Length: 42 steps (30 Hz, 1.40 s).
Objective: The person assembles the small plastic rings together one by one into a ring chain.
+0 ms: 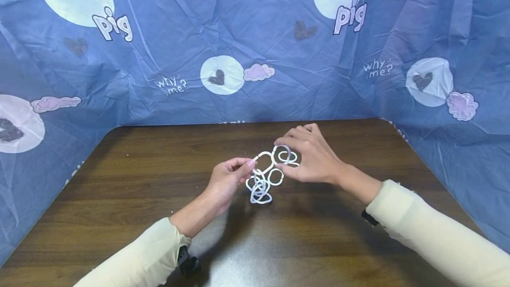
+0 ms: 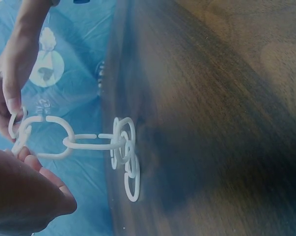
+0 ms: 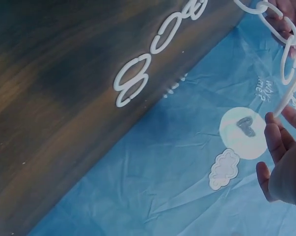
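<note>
Several white plastic chain links are in play. Between thumb and fingertips, my left hand [image 1: 227, 180] pinches a raised link at the end of a short chain [image 2: 91, 146], whose lower links [image 2: 134, 191] hang down to a bunch at the table. My right hand [image 1: 314, 156] holds another link [image 3: 288, 96] upright between thumb and fingers, right beside the raised link of the left hand; the two overlap in the head view. Below the hands, more links [image 3: 120, 81] lie on the table, partly hidden by the right hand in the head view.
The dark wooden table [image 1: 159, 154] has rounded far corners. A blue printed cloth [image 1: 279, 101] hangs behind it and along both sides. Dark wrist devices [image 1: 187, 261] sit at the cuffs of both cream sleeves [image 1: 135, 256].
</note>
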### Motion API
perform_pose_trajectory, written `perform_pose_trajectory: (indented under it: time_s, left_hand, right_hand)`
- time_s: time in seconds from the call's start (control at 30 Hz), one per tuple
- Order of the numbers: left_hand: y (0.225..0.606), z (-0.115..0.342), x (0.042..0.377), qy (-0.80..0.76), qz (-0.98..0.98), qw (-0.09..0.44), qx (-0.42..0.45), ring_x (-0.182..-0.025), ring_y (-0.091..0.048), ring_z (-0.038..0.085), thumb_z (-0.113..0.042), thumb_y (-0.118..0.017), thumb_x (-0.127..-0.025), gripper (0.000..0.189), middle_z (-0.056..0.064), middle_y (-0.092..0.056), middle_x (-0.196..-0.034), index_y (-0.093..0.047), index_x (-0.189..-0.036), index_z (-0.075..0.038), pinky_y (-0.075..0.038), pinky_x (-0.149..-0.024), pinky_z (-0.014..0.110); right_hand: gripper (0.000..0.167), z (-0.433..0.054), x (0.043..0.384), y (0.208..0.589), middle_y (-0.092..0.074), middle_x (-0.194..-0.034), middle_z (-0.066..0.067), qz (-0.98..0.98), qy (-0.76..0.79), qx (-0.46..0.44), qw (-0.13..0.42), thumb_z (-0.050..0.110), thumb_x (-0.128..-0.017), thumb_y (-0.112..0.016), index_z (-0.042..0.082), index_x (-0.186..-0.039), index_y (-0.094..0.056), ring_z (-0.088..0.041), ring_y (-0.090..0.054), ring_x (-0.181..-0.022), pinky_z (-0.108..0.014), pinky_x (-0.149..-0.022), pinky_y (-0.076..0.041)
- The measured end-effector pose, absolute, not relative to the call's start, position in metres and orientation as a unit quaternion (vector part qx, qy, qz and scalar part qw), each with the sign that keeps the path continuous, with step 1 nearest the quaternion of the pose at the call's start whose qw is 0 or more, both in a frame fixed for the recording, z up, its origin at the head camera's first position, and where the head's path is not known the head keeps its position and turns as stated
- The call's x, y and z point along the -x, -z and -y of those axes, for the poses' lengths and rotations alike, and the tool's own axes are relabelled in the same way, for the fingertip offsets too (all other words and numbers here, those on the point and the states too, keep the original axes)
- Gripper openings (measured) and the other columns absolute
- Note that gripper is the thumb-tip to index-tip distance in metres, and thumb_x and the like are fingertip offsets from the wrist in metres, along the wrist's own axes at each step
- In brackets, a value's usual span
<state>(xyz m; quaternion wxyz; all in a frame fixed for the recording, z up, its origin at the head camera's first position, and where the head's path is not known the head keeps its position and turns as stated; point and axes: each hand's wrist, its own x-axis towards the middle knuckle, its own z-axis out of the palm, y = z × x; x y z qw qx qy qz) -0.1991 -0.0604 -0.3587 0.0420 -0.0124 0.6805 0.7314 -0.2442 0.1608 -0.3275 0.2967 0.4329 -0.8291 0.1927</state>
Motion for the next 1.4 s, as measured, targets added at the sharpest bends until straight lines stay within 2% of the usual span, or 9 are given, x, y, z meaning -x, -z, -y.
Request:
perform_pose_trajectory:
  time_s: [0.2, 0.37, 0.57, 1.0, 1.23, 1.4]
  left_hand:
    - [0.359, 0.061, 0.199, -0.729, -0.683, 0.047, 0.009, -0.072, -0.056, 0.01, -0.012, -0.067, -0.09, 0.022, -0.002, -0.062, -0.078, -0.068, -0.104, 0.005, -0.044, -0.067, 0.022]
    - [0.359, 0.061, 0.199, -0.726, -0.686, 0.046, 0.006, -0.076, -0.057, 0.013, -0.013, -0.068, -0.089, 0.023, -0.001, -0.063, -0.079, -0.069, -0.104, 0.005, -0.045, -0.07, 0.024]
    - [0.36, 0.061, 0.198, -0.725, -0.688, 0.043, 0.002, -0.077, -0.057, 0.015, -0.012, -0.069, -0.088, 0.024, 0.0, -0.064, -0.079, -0.069, -0.103, 0.006, -0.045, -0.072, 0.027]
    - [0.362, 0.064, 0.198, -0.719, -0.694, 0.041, -0.002, -0.079, -0.057, 0.018, -0.012, -0.069, -0.088, 0.024, -0.001, -0.063, -0.077, -0.069, -0.102, 0.006, -0.044, -0.074, 0.028]
    - [0.363, 0.064, 0.198, -0.712, -0.701, 0.04, -0.003, -0.083, -0.059, 0.02, -0.011, -0.069, -0.088, 0.02, 0.003, -0.067, -0.083, -0.07, -0.1, 0.005, -0.045, -0.075, 0.031]
    - [0.364, 0.064, 0.199, -0.71, -0.703, 0.043, -0.005, -0.083, -0.059, 0.019, -0.012, -0.069, -0.088, 0.021, 0.0, -0.066, -0.081, -0.07, -0.1, 0.005, -0.045, -0.075, 0.03]
  right_hand:
    - [0.043, -0.151, 0.242, 0.324, -0.063, -0.09, 0.002, 0.815, -0.176, -0.467, 0.294, 0.038, -0.07, -0.073, 0.011, -0.103, -0.07, -0.015, -0.053, -0.082, -0.042, -0.082, -0.034]
    - [0.044, -0.145, 0.239, 0.321, -0.061, -0.09, 0.0, 0.809, -0.148, -0.486, 0.296, 0.038, -0.069, -0.071, 0.011, -0.103, -0.07, -0.018, -0.054, -0.085, -0.043, -0.082, -0.035]
    - [0.045, -0.141, 0.235, 0.319, -0.058, -0.092, -0.003, 0.807, -0.086, -0.506, 0.292, 0.041, -0.07, -0.069, 0.01, -0.103, -0.068, -0.021, -0.051, -0.089, -0.045, -0.087, -0.034]
    - [0.042, -0.137, 0.234, 0.315, -0.055, -0.09, -0.004, 0.8, -0.015, -0.514, 0.309, 0.039, -0.07, -0.067, 0.009, -0.1, -0.065, -0.024, -0.05, -0.088, -0.046, -0.087, -0.034]
    - [0.043, -0.134, 0.233, 0.314, -0.054, -0.089, -0.005, 0.788, 0.036, -0.529, 0.313, 0.041, -0.071, -0.066, 0.007, -0.097, -0.063, -0.026, -0.048, -0.086, -0.046, -0.084, -0.035]
    - [0.041, -0.133, 0.233, 0.314, -0.053, -0.087, -0.004, 0.789, 0.046, -0.527, 0.312, 0.041, -0.071, -0.066, 0.008, -0.094, -0.063, -0.026, -0.048, -0.085, -0.046, -0.084, -0.035]
